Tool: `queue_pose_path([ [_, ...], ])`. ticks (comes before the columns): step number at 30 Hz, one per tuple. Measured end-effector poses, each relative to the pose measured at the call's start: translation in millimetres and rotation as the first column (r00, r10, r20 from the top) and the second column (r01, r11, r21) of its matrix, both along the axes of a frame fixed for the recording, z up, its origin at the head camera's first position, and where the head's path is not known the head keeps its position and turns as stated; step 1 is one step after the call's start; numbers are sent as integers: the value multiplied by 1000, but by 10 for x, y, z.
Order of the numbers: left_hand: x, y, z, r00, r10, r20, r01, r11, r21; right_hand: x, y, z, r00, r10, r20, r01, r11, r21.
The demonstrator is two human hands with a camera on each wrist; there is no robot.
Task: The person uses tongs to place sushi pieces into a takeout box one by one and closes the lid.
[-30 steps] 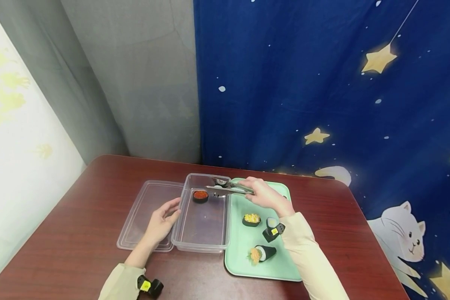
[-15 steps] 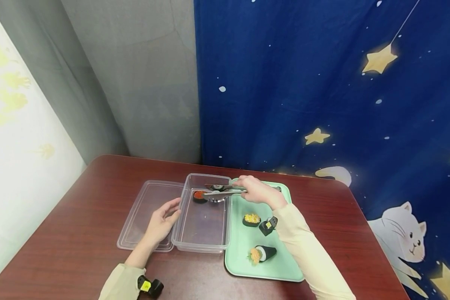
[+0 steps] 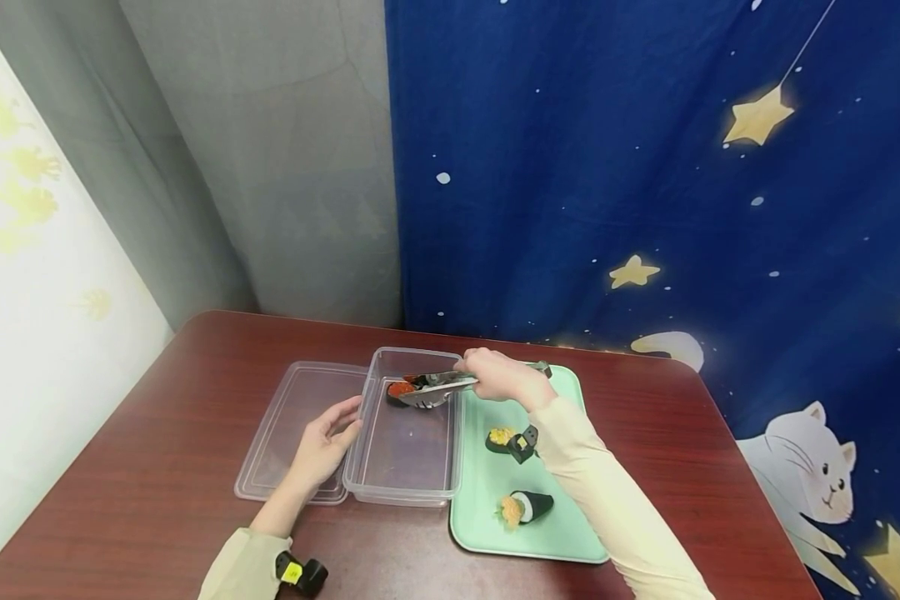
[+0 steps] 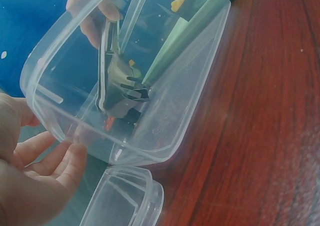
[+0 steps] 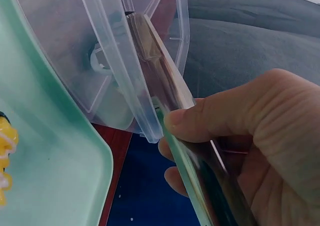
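Observation:
My left hand [image 3: 321,443] rests its lightly bent fingers against the outer left wall of a clear plastic container [image 3: 399,493]. My right hand [image 3: 498,377] holds metal tongs [image 5: 165,76], with the thumb on one arm and fingers on the other. The tong heads reach over the right wall into the back of the container. A dark-wrapped sushi piece lies at the tongs, mostly hidden by them; I cannot tell whether they pinch it. Beside the tong tips sits a red-topped sushi [image 3: 399,390] wrapped in black, on the container's floor.
A mint-green tray [image 3: 487,533] stands against the container's right side, bearing a corn-topped sushi [image 3: 501,437] and a cone-shaped hand roll [image 3: 528,506]. The right sleeve covers part of the tray. To the left, a clear lid [image 3: 300,408] lies flat on the brown table [image 3: 157,433].
My right hand and the tongs have moved left and deeper into the container, and the tong tips now overlap the red-topped sushi. The left hand has stayed in place.

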State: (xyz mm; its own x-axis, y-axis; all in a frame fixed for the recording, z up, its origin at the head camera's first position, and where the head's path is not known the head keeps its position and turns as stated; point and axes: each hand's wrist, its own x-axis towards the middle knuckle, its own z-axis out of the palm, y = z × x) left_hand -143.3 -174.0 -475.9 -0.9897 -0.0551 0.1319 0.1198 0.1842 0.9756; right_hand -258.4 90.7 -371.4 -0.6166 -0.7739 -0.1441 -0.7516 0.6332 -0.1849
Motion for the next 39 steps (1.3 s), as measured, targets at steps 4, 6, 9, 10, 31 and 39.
queue_pose_path([
  [4, 0, 3, 11, 1000, -2, -5, 2, 1000, -1, 8, -28, 32, 1000, -14, -4, 14, 1000, 23],
  [6, 0, 8, 18, 1000, -5, -15, 4, 1000, -7, 21, -37, 66, 1000, -22, -12, 22, 999, 48],
  [9, 2, 11, 30, 1000, -4, -20, 4, 1000, -8, 42, -50, 122, 999, -31, -22, 33, 996, 78],
  [10, 3, 10, 33, 1000, -3, -22, 3, 1000, -10, 46, -56, 138, 999, -32, -25, 34, 996, 85],
  [31, -2, 15, 13, 1000, 4, -8, -4, 1000, -6, 52, -124, 146, 999, -41, -10, 42, 991, 129],
  [39, -6, 2, -4, 1000, 0, 2, 0, 1000, 8, 137, 207, 128, 1000, -28, 7, 28, 996, -86],
])
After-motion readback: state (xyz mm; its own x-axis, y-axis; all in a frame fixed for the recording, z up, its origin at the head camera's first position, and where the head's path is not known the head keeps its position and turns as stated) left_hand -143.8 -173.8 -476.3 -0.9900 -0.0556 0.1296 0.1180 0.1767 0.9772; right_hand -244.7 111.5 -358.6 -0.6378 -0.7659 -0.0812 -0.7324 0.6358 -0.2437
